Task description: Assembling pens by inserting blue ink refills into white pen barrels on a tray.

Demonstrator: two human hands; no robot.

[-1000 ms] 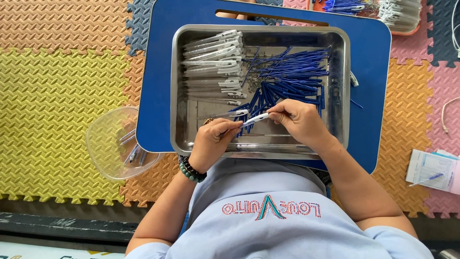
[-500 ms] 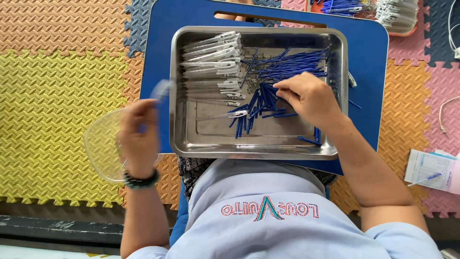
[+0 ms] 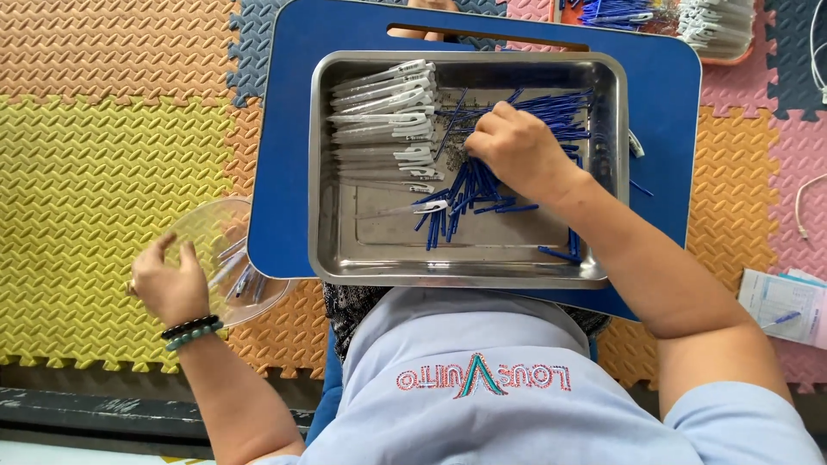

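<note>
A steel tray point(image 3: 465, 277) rests on a blue lap board point(image 3: 284, 129) over my knees. In it lie a row of white pen barrels point(image 3: 383, 120) at the left and a loose pile of thin blue pen parts point(image 3: 461, 202) in the middle. My right hand point(image 3: 517, 151) lies on that pile with its fingers curled down; what the fingertips pinch is hidden. My left hand point(image 3: 168, 284) hovers at the near rim of a clear plastic bowl point(image 3: 226, 234) beside the board, fingers spread and empty. A few assembled pens lie in the bowl.
Coloured foam mats cover the floor point(image 3: 95, 172). An orange-rimmed tray of blue and white pen parts point(image 3: 689, 26) sits at the top right. A paper packet with a blue pen point(image 3: 786, 306) and a white cable point(image 3: 805, 207) lie at the right.
My left hand carried an assembled pen from the tray out to the clear bowl and now shows spread, empty fingers. My right hand moved up into the blue pile.
</note>
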